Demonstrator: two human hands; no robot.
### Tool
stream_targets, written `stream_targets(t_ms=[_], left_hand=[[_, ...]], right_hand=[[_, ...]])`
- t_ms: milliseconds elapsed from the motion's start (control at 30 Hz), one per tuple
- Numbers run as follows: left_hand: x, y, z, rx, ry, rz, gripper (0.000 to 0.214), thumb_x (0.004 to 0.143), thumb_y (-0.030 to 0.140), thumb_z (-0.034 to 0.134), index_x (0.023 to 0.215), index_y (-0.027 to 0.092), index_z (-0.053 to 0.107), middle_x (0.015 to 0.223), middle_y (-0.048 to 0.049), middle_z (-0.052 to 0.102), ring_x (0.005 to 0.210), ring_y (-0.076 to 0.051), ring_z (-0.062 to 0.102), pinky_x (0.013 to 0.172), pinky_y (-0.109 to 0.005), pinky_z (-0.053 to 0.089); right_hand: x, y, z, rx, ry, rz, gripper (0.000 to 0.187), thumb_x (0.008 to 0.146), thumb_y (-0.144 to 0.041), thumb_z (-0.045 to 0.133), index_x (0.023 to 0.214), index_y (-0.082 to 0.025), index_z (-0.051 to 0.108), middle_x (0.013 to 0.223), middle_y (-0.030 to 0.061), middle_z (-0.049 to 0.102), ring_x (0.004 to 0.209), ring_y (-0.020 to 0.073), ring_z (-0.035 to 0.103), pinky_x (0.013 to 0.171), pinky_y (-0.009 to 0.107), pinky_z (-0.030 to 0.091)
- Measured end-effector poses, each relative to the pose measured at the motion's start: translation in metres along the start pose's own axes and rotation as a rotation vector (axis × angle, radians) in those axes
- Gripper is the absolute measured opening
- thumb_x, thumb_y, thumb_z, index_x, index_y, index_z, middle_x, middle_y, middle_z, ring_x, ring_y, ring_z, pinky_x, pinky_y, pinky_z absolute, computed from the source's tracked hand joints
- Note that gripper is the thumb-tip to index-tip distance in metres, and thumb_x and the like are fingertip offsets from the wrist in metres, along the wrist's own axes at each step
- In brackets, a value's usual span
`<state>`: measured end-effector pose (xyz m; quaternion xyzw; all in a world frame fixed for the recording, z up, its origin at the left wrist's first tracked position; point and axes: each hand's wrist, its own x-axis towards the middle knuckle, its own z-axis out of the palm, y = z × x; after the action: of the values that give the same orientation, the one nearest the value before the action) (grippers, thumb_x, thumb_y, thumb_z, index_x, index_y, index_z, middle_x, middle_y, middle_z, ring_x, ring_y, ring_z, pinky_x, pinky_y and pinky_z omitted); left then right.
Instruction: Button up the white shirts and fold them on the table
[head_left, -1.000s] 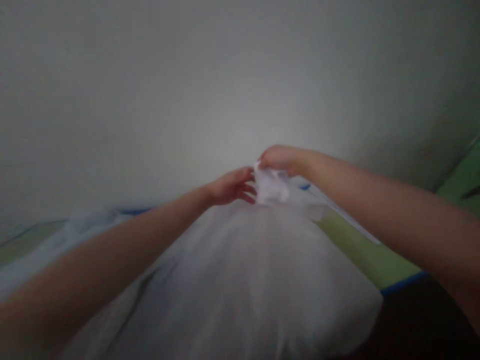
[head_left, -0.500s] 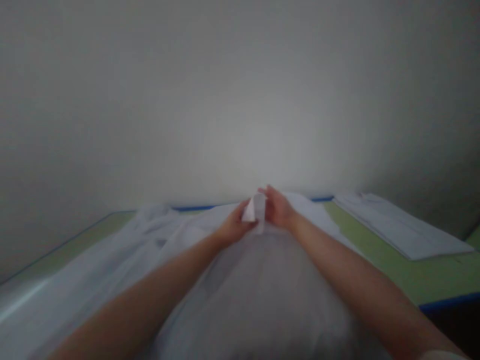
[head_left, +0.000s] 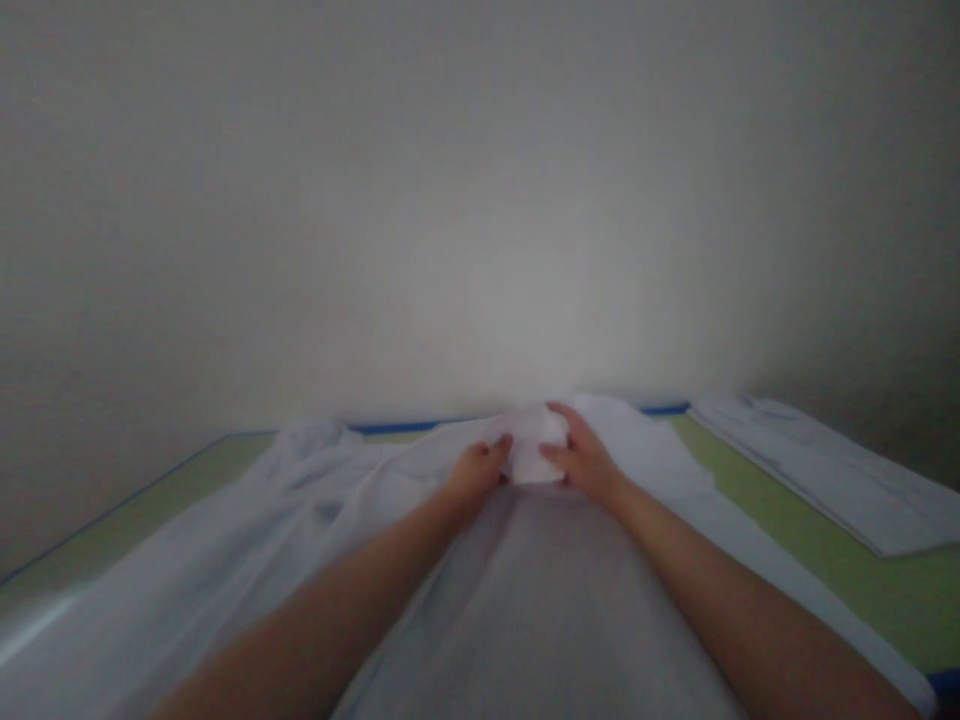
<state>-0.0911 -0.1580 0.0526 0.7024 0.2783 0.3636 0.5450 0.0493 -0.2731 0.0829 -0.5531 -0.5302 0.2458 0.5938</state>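
A large white cloth (head_left: 570,600), seemingly a garment, spreads over the table and hangs down towards me. At its far end, a small folded flap (head_left: 534,445) of it is raised between my hands. My left hand (head_left: 480,475) pinches the flap's left side, thumb on top. On the right side, my right hand (head_left: 589,455) grips it with the thumb in front and the fingers behind. The picture is blurred, so the kind of garment cannot be made out.
The green table (head_left: 847,530) has a blue edge (head_left: 405,427) and stands against a grey wall (head_left: 480,220). Flat folded white cloth (head_left: 817,465) lies at the right. More rumpled white cloth (head_left: 240,530) covers the left side.
The flap, bent and upright before, is now spread flatter between my hands. My hands have come slightly lower, and the right one has shifted to the right.
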Motion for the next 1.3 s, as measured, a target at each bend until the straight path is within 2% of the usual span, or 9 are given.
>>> stream_targets(t_ms=[133,200,300,367,533,733,933,1033,1300], left_hand=[[0.001,0.011,-0.007,0.197,0.098,-0.053,0.04,0.069,0.053,0.061,0.07,0.014,0.066,0.062,-0.0066,0.065,0.053,-0.016,0.056,0.045,-0.024,0.037],[0.0,0.016,-0.009,0.159,0.069,0.021,0.035,0.069,0.047,0.064,0.081,0.014,0.066,0.066,-0.0048,0.066,0.054,-0.014,0.056,0.046,-0.022,0.038],[-0.002,0.017,-0.007,0.073,0.011,0.117,0.031,0.07,0.039,0.063,0.09,0.015,0.062,0.068,-0.0019,0.065,0.053,-0.012,0.056,0.047,-0.021,0.04],[-0.003,0.015,-0.005,0.073,-0.014,0.149,0.025,0.072,0.037,0.061,0.083,0.014,0.06,0.063,-0.0002,0.062,0.051,-0.011,0.055,0.047,-0.02,0.04],[-0.008,0.013,0.002,0.039,-0.133,0.162,0.018,0.074,0.032,0.057,0.077,0.014,0.06,0.064,-0.0006,0.06,0.054,-0.011,0.055,0.052,-0.021,0.044],[-0.014,0.016,0.004,0.044,-0.246,0.158,0.011,0.071,0.023,0.057,0.076,0.015,0.063,0.065,-0.0004,0.061,0.058,-0.011,0.057,0.056,-0.022,0.045],[-0.011,0.018,0.003,0.037,-0.166,0.149,0.019,0.071,0.034,0.06,0.075,0.015,0.06,0.061,0.0003,0.06,0.054,-0.012,0.056,0.053,-0.022,0.044],[-0.011,0.019,0.003,0.088,-0.104,0.179,0.021,0.071,0.037,0.061,0.074,0.016,0.06,0.057,0.0016,0.058,0.052,-0.011,0.055,0.05,-0.021,0.041],[-0.023,0.03,0.006,0.267,-0.059,0.253,0.025,0.075,0.04,0.058,0.074,0.017,0.067,0.06,0.0004,0.061,0.056,-0.012,0.054,0.05,-0.021,0.039]], right_hand=[[-0.001,-0.011,-0.006,0.229,0.043,0.078,0.04,0.074,-0.034,0.061,0.111,-0.022,0.05,0.07,-0.0009,0.06,0.05,0.0113,0.055,0.038,0.02,0.04],[-0.001,-0.012,-0.007,0.356,-0.02,0.06,0.03,0.073,-0.035,0.061,0.098,-0.018,0.054,0.071,0.0012,0.062,0.055,0.0129,0.059,0.044,0.022,0.044],[-0.001,-0.005,-0.003,0.482,-0.174,-0.025,0.041,0.065,-0.027,0.067,0.102,-0.02,0.052,0.091,0.0057,0.066,0.079,0.0182,0.064,0.066,0.031,0.051],[0.001,0.002,0.0,0.397,-0.168,-0.063,0.046,0.061,-0.023,0.071,0.102,-0.021,0.051,0.097,0.0057,0.066,0.085,0.0187,0.063,0.074,0.034,0.05],[0.005,0.007,0.005,-0.08,-0.016,-0.085,0.035,0.064,-0.033,0.071,0.093,-0.017,0.061,0.082,0.0027,0.066,0.076,0.0169,0.061,0.072,0.031,0.049],[0.002,-0.003,0.002,-0.121,-0.058,-0.112,0.028,0.072,-0.04,0.064,0.086,-0.016,0.064,0.076,0.0013,0.065,0.069,0.0147,0.059,0.065,0.026,0.047],[0.002,-0.001,-0.004,-0.142,0.019,-0.068,0.016,0.069,-0.031,0.062,0.073,-0.016,0.06,0.06,-0.0033,0.057,0.054,0.0108,0.05,0.053,0.022,0.04],[0.001,0.0,-0.002,-0.335,0.093,-0.105,0.008,0.066,-0.024,0.06,0.065,-0.016,0.059,0.053,-0.004,0.053,0.05,0.0095,0.046,0.048,0.02,0.035],[-0.003,-0.004,0.006,-0.505,0.116,-0.263,0.009,0.069,-0.024,0.062,0.071,-0.018,0.067,0.067,0.0016,0.063,0.063,0.0137,0.056,0.058,0.022,0.041]])
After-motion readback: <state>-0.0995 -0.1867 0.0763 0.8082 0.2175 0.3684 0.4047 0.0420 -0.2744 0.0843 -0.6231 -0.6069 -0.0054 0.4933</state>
